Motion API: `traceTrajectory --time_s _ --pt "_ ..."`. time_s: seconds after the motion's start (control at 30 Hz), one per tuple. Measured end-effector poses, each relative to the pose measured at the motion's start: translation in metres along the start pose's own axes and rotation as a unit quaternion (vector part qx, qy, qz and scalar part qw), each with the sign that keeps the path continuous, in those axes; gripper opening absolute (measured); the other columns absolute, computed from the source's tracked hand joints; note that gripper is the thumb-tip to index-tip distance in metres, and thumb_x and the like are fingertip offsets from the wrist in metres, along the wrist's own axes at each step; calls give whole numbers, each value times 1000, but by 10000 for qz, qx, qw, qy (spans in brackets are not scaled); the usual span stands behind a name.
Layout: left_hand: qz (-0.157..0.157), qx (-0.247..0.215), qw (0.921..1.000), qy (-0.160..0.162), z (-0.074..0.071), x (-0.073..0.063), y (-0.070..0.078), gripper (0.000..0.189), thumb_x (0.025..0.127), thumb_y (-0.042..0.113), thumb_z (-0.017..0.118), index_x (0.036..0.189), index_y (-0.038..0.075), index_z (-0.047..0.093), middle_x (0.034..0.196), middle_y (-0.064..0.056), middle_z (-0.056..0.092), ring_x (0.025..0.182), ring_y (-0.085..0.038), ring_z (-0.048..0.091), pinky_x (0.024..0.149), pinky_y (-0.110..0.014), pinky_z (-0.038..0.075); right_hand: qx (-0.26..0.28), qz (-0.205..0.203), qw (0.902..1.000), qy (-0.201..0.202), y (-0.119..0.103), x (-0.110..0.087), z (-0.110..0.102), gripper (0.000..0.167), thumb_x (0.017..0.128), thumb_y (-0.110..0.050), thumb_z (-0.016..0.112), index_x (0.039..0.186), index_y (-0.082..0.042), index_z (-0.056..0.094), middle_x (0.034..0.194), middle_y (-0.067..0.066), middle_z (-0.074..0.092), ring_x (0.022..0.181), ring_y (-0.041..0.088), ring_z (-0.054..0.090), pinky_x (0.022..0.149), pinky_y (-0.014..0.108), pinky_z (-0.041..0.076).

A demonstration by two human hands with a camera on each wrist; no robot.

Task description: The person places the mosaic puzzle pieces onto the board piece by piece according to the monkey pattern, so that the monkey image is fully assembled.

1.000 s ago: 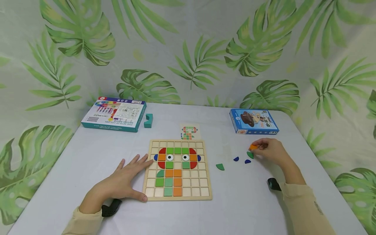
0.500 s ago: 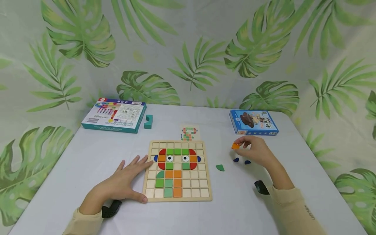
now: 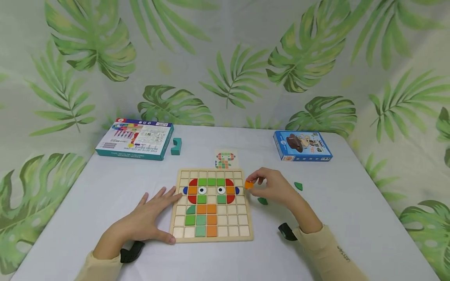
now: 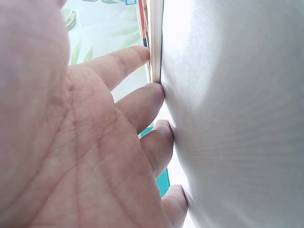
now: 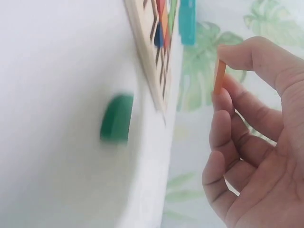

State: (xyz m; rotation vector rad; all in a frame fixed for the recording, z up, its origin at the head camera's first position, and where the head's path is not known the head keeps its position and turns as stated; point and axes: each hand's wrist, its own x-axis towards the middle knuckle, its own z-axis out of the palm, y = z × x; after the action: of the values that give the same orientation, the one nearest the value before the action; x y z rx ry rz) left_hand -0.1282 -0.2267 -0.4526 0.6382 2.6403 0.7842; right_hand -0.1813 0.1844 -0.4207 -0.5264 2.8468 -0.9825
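A wooden grid board (image 3: pixel 233 220) lies on the table, partly filled with red, green, orange and blue tiles and two eye discs. My left hand (image 3: pixel 145 219) rests with spread fingers at its left edge, index finger and thumb touching the frame. The left wrist view shows the fingertips on the white cloth beside the board's side. Just above the board's right edge, my right hand (image 3: pixel 275 188) pinches an orange tile (image 3: pixel 249 185) between thumb and fingers; the right wrist view shows this tile (image 5: pixel 219 78) edge-on. Under that hand lies a green quarter-circle tile (image 3: pixel 262 201).
Another green tile (image 3: pixel 298 186) lies right of the right hand. A small pattern card (image 3: pixel 225 159) sits behind the board. At the back stand a teal-edged box (image 3: pixel 135 139), a notched teal block (image 3: pixel 176 146) and a blue box (image 3: pixel 302 145).
My right hand has carried the orange tile leftward from the loose pieces to the board's right edge. Two blue half-circle tiles seen earlier are now hidden by that hand. My left hand stays put.
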Motion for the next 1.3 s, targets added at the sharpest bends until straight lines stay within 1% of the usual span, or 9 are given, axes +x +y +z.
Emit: traceTrajectory --time_s 0.13,0.37,0.47,0.6,0.73,0.83,1.1,1.23,1.3 --pt "-26 -18 10000 48 2 -1 -1 124 63 64 97 166 24 42 178 -11 29 166 -48 15 124 -84 0 93 -286 9994 -166 -16 6 16 25 88 -17 87 111 -13 79 105 -2 76 95 19 62 82 31 57" --pt "-15 -8 10000 63 2 -1 -2 123 63 64 97 166 25 42 178 -11 29 166 -48 15 125 -83 0 298 -460 9968 -576 -42 13 40 25 89 -21 88 111 -12 79 97 -2 72 91 19 61 78 24 54" --pt "-33 -28 10000 60 2 -2 -1 124 63 64 97 166 25 42 178 -11 29 166 -48 15 125 -82 -1 268 -636 9954 -668 -53 15 49 24 90 -22 88 110 -12 79 97 -3 72 90 18 63 79 23 56" --pt "24 28 10000 76 1 -2 0 123 63 65 96 166 25 42 178 -12 29 166 -49 15 124 -83 0 183 -795 9940 -735 -66 15 59 22 91 -24 87 109 -15 80 98 -6 73 90 19 64 79 24 56" --pt "31 90 10000 29 1 -1 0 123 65 65 95 167 25 41 179 -12 28 166 -49 16 124 -84 1 206 -769 9927 -901 -79 15 67 21 90 -26 88 107 -17 80 99 -8 76 92 18 66 81 25 57" --pt "47 114 9999 10 0 -1 0 122 65 65 95 167 24 40 179 -12 28 165 -50 16 123 -84 2 238 -721 9921 -996 -87 13 73 20 90 -27 89 106 -17 81 97 -10 76 92 15 66 83 24 58" --pt "126 104 9999 50 -1 -1 -1 122 66 65 95 167 24 40 178 -12 28 165 -50 16 123 -85 2 76 -721 9907 -1151 -103 9 86 20 89 -28 90 102 -18 80 92 -11 73 84 10 61 74 17 53" --pt "129 87 9999 54 0 -2 -1 121 66 65 95 167 24 41 178 -12 28 165 -51 16 123 -85 2 78 -727 9889 -1295 -109 7 92 20 89 -28 90 103 -17 81 91 -13 73 81 8 61 72 16 53" --pt "131 63 9999 44 0 -2 -1 121 66 64 95 167 24 41 179 -12 28 165 -50 16 123 -85 1 86 -712 9877 -1387 -112 5 95 21 89 -28 90 104 -17 81 91 -13 73 81 7 62 73 15 54"
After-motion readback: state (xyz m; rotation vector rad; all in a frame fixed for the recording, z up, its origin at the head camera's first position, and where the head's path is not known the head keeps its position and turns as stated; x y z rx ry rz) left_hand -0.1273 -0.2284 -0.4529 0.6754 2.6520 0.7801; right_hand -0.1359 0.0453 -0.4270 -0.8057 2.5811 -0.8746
